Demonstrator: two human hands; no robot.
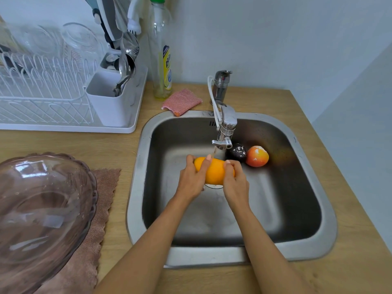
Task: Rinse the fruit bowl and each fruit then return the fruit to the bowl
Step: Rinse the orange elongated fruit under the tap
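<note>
Both my hands hold an orange-yellow fruit (214, 171) over the steel sink (326, 219), right under the tap's spout (222, 142) where a thin stream of water falls. My left hand (192, 179) grips its left end and my right hand (235, 181) its right end. A dark avocado-like fruit (237, 152) and a red-orange apple-like fruit (257, 156) lie side by side at the back of the basin. The clear pinkish fruit bowl (42, 209) rests on a brown cloth (99, 209) on the counter to the left; it holds no fruit.
A white dish rack (63, 98) with glasses and a cutlery holder stands at the back left. A dish soap bottle (162, 56) and a pink scrub cloth (181, 100) sit behind the sink. The wooden counter (318, 276) ends at the right against the wall.
</note>
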